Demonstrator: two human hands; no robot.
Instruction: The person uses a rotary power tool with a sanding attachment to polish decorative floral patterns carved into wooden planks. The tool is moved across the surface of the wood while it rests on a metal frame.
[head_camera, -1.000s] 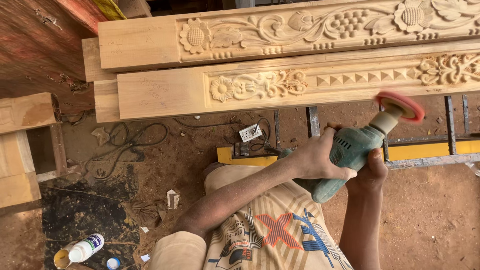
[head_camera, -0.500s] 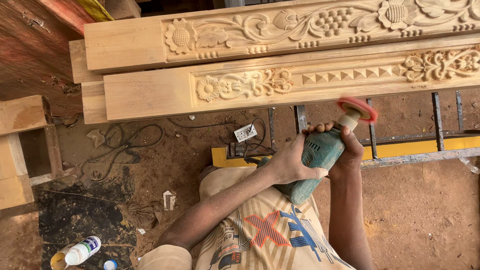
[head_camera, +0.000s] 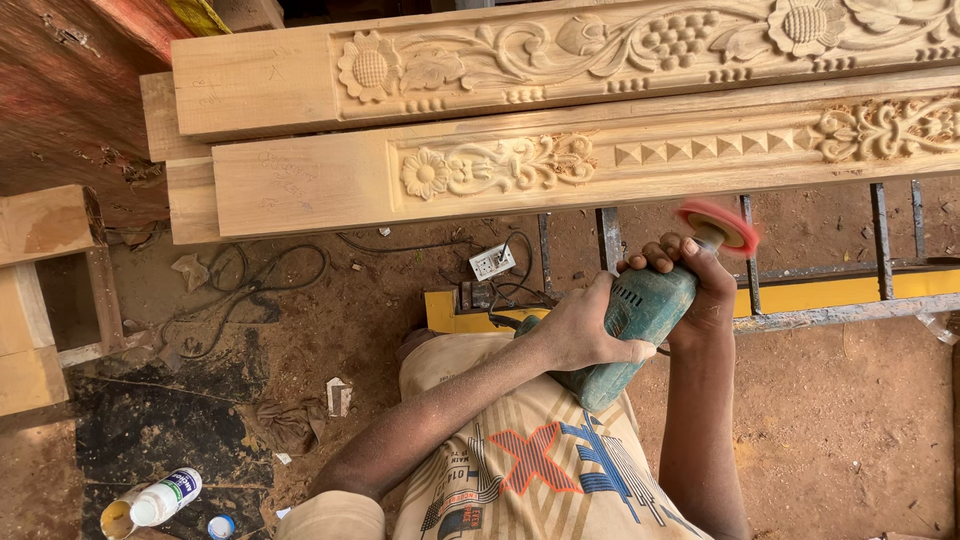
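**Two hands, one grinder, below two carved beams**

One grinder (head_camera: 625, 335) sits in both of our hands. Its body is teal-green plastic, scuffed and dusty, with a slotted vent on the side. A short metal neck at the front carries a single round red disc (head_camera: 718, 225); the disc edge looks blurred. The tool is held in front of our torso, above the dirt floor (head_camera: 850, 400), tilted so the disc points up toward the lower beam (head_camera: 560, 170) without touching it.

Grip: our left hand (head_camera: 580, 330) is wrapped closed around the rear of the body. Our right hand (head_camera: 700, 285) is closed around the front, fingers curled over the top near the neck.

Count:
- Beams: two, pale wood, lying side by side. Upper beam (head_camera: 520, 55) has sunflowers, scrolls and a grape cluster; lower has a flower, foliage and a row of triangles.
- White socket (head_camera: 492, 262): one, on the floor with black cables (head_camera: 250, 290).
- White bottle (head_camera: 165, 497): one, lower left.
- Yellow bar (head_camera: 830, 290): one, beneath the metal rack (head_camera: 745, 265).
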